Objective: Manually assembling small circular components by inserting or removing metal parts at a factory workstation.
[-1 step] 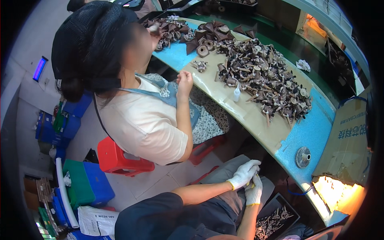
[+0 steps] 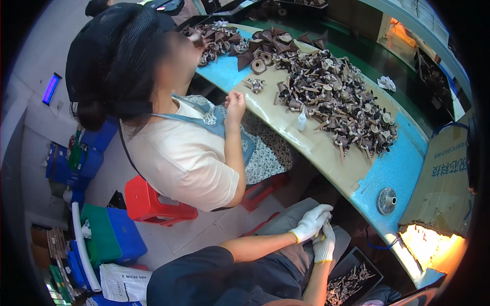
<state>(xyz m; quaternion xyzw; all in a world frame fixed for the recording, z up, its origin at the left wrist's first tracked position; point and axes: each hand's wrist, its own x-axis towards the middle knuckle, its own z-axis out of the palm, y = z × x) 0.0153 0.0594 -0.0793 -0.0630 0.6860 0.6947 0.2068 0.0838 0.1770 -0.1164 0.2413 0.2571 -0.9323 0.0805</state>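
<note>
Left hand: the gloved left hand (image 2: 310, 223) curls inward over the lap, fingertips meeting the right; I cannot tell whether it grips anything.
Right hand: the gloved right hand (image 2: 324, 246) bends up against the left, fingers folded; its grasp is hidden too.
Gloves: white knit with yellow cuffs, soft and likely grippy.
Parts: small brown and pale parts (image 2: 351, 286), slender, lying loose in a bin beside the right forearm; probably light, stiff and easy to snap, best pinched at the thickest section.
Bin: black, straight-walled bin (image 2: 351, 261).
Heap: tangled figures (image 2: 334, 97) in brown, cream and black, knobbly, with thin projections; likely safest held by the body.
Surface: tan sheeting over blue on the surface (image 2: 286, 121).
Bottle: small, white, tapered bottle (image 2: 302, 121) beside the heap.
Disc: grey, speckled disc (image 2: 384, 205) with a raised hub, probably hefty.
</note>
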